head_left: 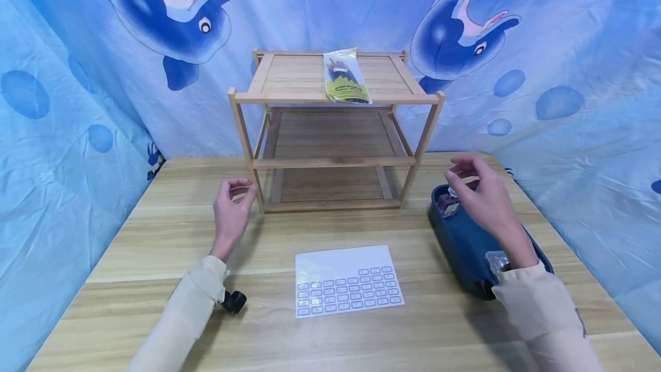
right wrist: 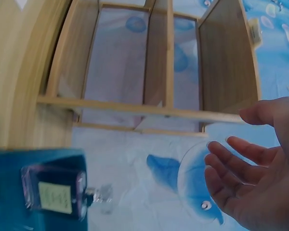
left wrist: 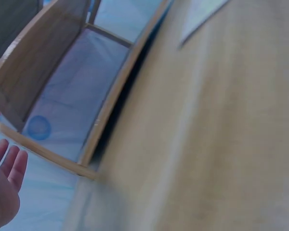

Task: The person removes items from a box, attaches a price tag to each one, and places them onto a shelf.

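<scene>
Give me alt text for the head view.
A person's right hand hovers over a dark blue bin holding a small bottle, while the left hand is near a three-tier wooden shelf. A packet lies on top; a white sheet lies on the table.

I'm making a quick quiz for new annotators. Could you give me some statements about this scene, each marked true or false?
1. A packet lies on the top shelf of the rack. True.
2. The right hand grips the small bottle. False: it holds nothing; the bottle is in the blue bin.
3. The white sheet lies on the table, in front of the rack. True.
4. The left hand touches the sheet. False: it is near the rack, apart from the sheet.
5. The rack has three shelves. True.
</scene>
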Demonstrator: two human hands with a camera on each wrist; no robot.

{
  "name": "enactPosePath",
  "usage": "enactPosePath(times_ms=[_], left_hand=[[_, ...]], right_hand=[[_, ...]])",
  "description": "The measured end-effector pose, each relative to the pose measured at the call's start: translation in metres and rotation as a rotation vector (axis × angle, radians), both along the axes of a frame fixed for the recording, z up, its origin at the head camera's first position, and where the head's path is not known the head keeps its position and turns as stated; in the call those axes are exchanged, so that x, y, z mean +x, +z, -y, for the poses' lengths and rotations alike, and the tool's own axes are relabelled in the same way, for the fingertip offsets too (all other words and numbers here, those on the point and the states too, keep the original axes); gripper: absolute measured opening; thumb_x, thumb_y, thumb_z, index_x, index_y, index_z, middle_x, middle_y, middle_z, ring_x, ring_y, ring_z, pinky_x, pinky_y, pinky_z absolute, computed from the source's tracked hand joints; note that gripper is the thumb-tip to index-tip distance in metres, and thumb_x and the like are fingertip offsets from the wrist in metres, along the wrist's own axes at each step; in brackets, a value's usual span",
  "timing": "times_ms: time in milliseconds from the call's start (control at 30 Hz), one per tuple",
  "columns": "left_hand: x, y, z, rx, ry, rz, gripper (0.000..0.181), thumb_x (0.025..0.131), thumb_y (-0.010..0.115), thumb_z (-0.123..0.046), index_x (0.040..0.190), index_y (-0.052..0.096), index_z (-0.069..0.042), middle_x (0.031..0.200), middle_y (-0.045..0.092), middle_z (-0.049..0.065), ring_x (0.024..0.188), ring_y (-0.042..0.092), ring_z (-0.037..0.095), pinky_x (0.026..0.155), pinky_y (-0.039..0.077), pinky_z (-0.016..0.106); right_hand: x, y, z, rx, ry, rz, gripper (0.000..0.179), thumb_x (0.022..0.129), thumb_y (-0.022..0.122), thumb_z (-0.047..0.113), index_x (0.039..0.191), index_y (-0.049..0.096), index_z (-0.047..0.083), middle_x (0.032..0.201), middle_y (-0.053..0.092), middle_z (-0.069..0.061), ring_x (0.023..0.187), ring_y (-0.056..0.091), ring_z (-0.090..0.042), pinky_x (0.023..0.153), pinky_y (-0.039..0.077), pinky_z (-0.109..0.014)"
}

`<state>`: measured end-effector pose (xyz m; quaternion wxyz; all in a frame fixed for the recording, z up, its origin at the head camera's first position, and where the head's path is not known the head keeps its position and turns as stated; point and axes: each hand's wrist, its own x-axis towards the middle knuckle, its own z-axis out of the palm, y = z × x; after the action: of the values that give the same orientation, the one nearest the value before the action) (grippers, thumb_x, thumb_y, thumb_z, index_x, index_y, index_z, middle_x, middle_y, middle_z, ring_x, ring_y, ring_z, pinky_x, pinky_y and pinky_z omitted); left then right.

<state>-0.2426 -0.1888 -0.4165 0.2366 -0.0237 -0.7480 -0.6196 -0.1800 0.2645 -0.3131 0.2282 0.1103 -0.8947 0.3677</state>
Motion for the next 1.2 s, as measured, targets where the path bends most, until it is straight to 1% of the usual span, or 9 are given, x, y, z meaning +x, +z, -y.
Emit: enactPosePath(times_ms=[133, 233, 333, 367, 533, 633, 967, 1100, 1200], left_hand=[[0.016, 0.006, -0.007, -0.043, 0.024, 0.009, 0.019, 0.098, 0.067, -0.002, 0.109, 0.06, 0.012, 0.112, 0.064, 0.021, 0.095, 0.06, 0.011, 0.083, 0.051, 0.014], [0.019, 0.002, -0.009, -0.05, 0.025, -0.011, 0.015, 0.098, 0.068, -0.002, 0.104, 0.065, 0.011, 0.106, 0.067, 0.021, 0.088, 0.061, 0.008, 0.079, 0.052, 0.013], [0.016, -0.01, -0.01, -0.048, -0.01, -0.009, 0.015, 0.098, 0.069, -0.004, 0.106, 0.067, 0.009, 0.104, 0.069, 0.021, 0.086, 0.062, 0.006, 0.075, 0.053, 0.014], [0.015, -0.014, -0.011, -0.054, -0.033, 0.001, 0.016, 0.098, 0.07, -0.006, 0.107, 0.068, 0.007, 0.105, 0.07, 0.02, 0.086, 0.062, 0.007, 0.075, 0.054, 0.015], [0.023, -0.012, -0.03, -0.086, -0.168, 0.049, 0.022, 0.099, 0.07, -0.01, 0.114, 0.067, 0.005, 0.107, 0.07, 0.018, 0.093, 0.064, 0.018, 0.08, 0.056, 0.021], [0.029, -0.011, -0.046, -0.077, -0.246, 0.066, 0.026, 0.098, 0.072, -0.01, 0.117, 0.066, 0.005, 0.109, 0.07, 0.016, 0.097, 0.066, 0.022, 0.085, 0.056, 0.024], [0.048, -0.015, -0.099, -0.023, -0.444, 0.061, 0.025, 0.095, 0.073, -0.003, 0.117, 0.066, 0.007, 0.11, 0.071, 0.015, 0.098, 0.069, 0.027, 0.09, 0.056, 0.031], [0.056, -0.014, -0.12, 0.01, -0.525, 0.125, 0.027, 0.097, 0.072, -0.005, 0.12, 0.065, 0.006, 0.111, 0.071, 0.015, 0.1, 0.069, 0.03, 0.089, 0.057, 0.032], [0.061, -0.014, -0.137, 0.068, -0.601, 0.183, 0.031, 0.097, 0.069, -0.004, 0.125, 0.061, 0.009, 0.112, 0.069, 0.019, 0.104, 0.068, 0.039, 0.087, 0.059, 0.033]], right_hand=[[0.001, -0.006, -0.011, -0.001, -0.01, 0.028, 0.036, 0.107, 0.058, 0.02, 0.132, 0.057, -0.006, 0.117, 0.063, -0.022, 0.106, 0.058, -0.031, 0.08, 0.041, -0.009], [0.0, -0.011, -0.019, 0.009, -0.015, 0.044, 0.036, 0.107, 0.059, 0.02, 0.132, 0.057, -0.006, 0.115, 0.064, -0.023, 0.104, 0.059, -0.031, 0.078, 0.041, -0.008], [-0.002, -0.016, -0.028, 0.039, -0.012, 0.056, 0.037, 0.106, 0.059, 0.02, 0.132, 0.057, -0.007, 0.113, 0.065, -0.024, 0.1, 0.06, -0.032, 0.075, 0.042, -0.009], [-0.003, -0.017, -0.031, 0.05, -0.009, 0.061, 0.037, 0.106, 0.06, 0.02, 0.132, 0.058, -0.008, 0.112, 0.065, -0.025, 0.098, 0.06, -0.033, 0.073, 0.042, -0.009], [-0.005, -0.023, -0.042, 0.103, 0.018, 0.083, 0.034, 0.104, 0.062, 0.016, 0.128, 0.059, -0.008, 0.107, 0.067, -0.026, 0.091, 0.061, -0.031, 0.07, 0.043, -0.011], [-0.006, -0.026, -0.048, 0.127, 0.023, 0.108, 0.034, 0.104, 0.063, 0.016, 0.128, 0.059, -0.008, 0.108, 0.067, -0.026, 0.093, 0.062, -0.034, 0.07, 0.043, -0.012], [-0.005, -0.027, -0.056, 0.176, 0.023, 0.206, 0.04, 0.106, 0.062, 0.023, 0.132, 0.057, -0.007, 0.114, 0.064, -0.026, 0.102, 0.061, -0.04, 0.075, 0.046, -0.02], [-0.004, -0.026, -0.061, 0.208, 0.024, 0.228, 0.039, 0.106, 0.062, 0.022, 0.131, 0.057, -0.007, 0.115, 0.065, -0.026, 0.102, 0.061, -0.04, 0.076, 0.047, -0.024], [-0.006, -0.026, -0.064, 0.238, 0.027, 0.244, 0.039, 0.106, 0.062, 0.021, 0.131, 0.056, -0.008, 0.114, 0.066, -0.026, 0.102, 0.062, -0.04, 0.077, 0.048, -0.027]])
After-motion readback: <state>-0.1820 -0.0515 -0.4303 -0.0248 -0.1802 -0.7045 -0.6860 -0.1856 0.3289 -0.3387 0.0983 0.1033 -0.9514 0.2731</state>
